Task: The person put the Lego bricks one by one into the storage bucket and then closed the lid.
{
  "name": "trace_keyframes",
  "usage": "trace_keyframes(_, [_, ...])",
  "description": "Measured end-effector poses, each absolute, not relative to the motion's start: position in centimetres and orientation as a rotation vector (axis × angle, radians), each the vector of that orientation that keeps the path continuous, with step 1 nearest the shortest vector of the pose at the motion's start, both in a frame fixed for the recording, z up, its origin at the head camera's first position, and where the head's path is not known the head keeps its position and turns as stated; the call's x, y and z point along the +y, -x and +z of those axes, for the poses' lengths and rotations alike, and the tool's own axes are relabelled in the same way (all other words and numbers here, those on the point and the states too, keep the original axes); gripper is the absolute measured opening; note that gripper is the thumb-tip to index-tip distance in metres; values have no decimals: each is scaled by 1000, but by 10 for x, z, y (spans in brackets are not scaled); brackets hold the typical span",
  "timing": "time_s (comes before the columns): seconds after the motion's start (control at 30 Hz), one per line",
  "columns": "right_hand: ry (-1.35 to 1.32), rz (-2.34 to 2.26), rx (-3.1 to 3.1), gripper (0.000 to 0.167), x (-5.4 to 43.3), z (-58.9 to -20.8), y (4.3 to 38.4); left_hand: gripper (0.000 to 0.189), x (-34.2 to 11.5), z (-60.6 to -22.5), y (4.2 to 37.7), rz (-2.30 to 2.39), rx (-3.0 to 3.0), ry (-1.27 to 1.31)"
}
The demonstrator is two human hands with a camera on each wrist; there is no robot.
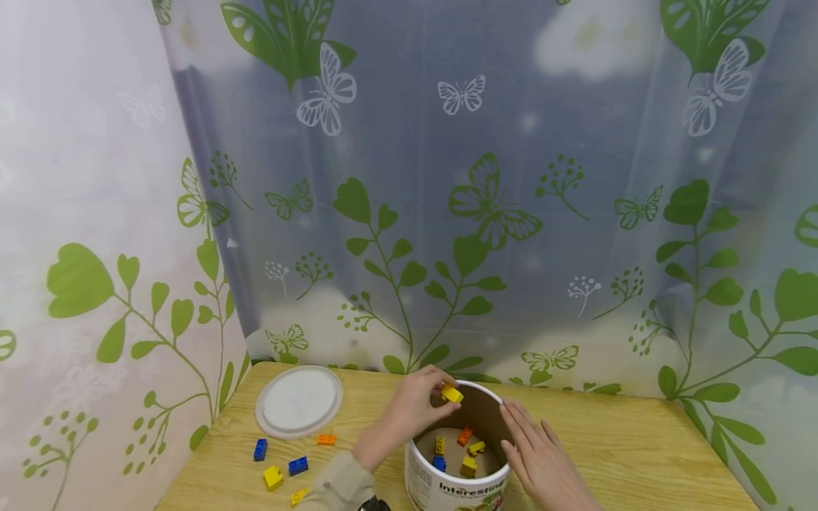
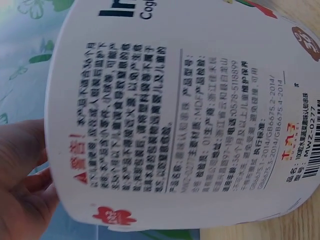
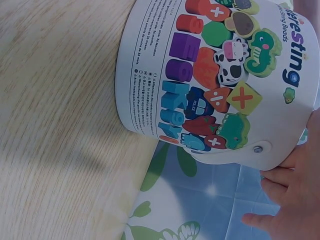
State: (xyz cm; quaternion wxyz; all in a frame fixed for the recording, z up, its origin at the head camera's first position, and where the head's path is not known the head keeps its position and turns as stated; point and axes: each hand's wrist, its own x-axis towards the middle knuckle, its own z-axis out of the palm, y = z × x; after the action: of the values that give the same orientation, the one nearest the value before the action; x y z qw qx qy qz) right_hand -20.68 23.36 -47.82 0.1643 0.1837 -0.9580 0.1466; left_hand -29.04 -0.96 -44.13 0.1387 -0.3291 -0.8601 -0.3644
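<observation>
A white cardboard bucket (image 1: 427, 477) with printed sides stands on the table, its top uncovered. My left hand (image 1: 418, 401) pinches a yellow toy brick (image 1: 451, 394) between thumb and fingers over the bucket's mouth. Inside lie several bricks, among them an orange brick (image 1: 465, 436), a blue brick (image 1: 439, 463) and a yellow brick (image 1: 469, 466). My right hand (image 1: 540, 454) rests with straight fingers against the bucket's right rim. In the left wrist view the label hides the held brick; the left hand (image 2: 25, 177) shows only partly. The right hand (image 3: 292, 195) touches the rim in the right wrist view.
A round white lid (image 1: 299, 402) lies at the table's back left. Near it on the wooden table (image 1: 607, 433) are an orange brick (image 1: 326, 440), blue bricks (image 1: 298, 465) and yellow bricks (image 1: 273, 477). A patterned curtain (image 1: 409, 213) hangs behind the table.
</observation>
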Motion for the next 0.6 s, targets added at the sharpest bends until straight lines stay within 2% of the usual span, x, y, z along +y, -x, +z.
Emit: trace_keyframes(0.6, [-538, 391, -2711, 53, 235, -480, 207, 25, 5, -456, 292, -810, -2680, 1063])
